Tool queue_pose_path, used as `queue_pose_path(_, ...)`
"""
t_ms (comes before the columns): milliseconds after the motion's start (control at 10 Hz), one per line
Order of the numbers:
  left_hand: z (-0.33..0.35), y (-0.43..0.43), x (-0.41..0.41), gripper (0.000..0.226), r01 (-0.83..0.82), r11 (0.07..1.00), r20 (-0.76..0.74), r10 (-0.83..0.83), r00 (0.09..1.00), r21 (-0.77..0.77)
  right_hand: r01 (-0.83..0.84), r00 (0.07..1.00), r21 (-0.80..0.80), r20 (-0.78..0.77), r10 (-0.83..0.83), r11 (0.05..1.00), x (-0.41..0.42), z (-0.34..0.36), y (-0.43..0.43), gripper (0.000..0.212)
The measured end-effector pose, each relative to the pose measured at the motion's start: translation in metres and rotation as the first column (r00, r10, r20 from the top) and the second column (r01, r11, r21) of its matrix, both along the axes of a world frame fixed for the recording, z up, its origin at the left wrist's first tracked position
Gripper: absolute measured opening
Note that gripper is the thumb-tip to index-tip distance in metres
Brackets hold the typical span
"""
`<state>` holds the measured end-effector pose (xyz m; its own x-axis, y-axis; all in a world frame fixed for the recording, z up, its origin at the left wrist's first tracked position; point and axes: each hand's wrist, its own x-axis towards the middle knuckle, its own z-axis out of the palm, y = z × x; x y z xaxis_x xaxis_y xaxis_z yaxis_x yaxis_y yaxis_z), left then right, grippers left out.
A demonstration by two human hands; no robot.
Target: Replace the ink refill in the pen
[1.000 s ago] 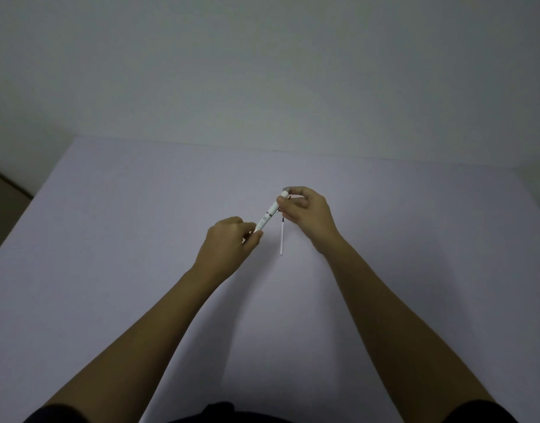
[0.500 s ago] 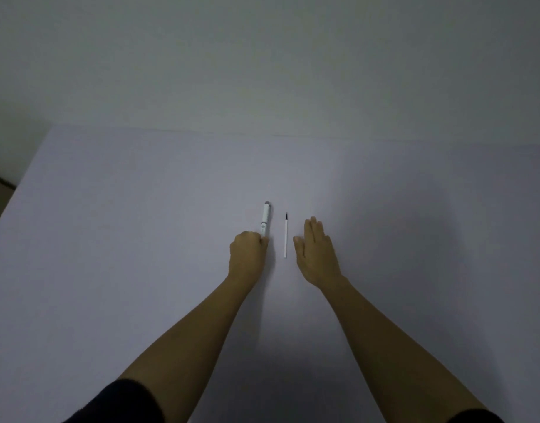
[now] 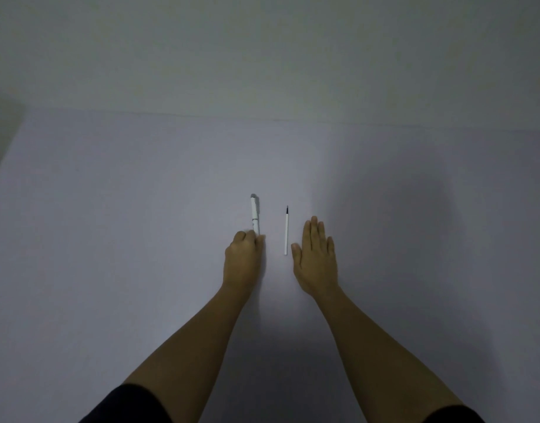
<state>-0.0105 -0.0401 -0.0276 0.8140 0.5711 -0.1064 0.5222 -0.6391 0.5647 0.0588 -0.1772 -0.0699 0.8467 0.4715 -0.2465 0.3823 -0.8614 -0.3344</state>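
A white pen (image 3: 254, 213) lies on the pale table (image 3: 125, 239), pointing away from me. My left hand (image 3: 242, 261) rests on the table with its fingers curled around the pen's near end. A thin white ink refill (image 3: 286, 233) with a dark tip lies parallel to the pen, a little to its right, touched by nothing. My right hand (image 3: 316, 261) lies flat on the table just right of the refill, fingers straight and holding nothing.
A plain light wall (image 3: 262, 56) rises behind the table's far edge. The table's left edge runs along the frame's left side. Dark sleeves show at the bottom corners.
One second ago both hands held the pen above the table. The pen now lies flat, my right hand has let go and rests palm down, and the refill is beside it.
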Motion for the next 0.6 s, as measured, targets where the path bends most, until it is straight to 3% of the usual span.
queue_pose_path(600,0.005,0.0,0.001,0.033,-0.084,0.996,-0.001,0.084,0.996,-0.014,-0.027,0.999,0.035,-0.046,0.029,0.999,0.005,0.01,-0.004,0.058)
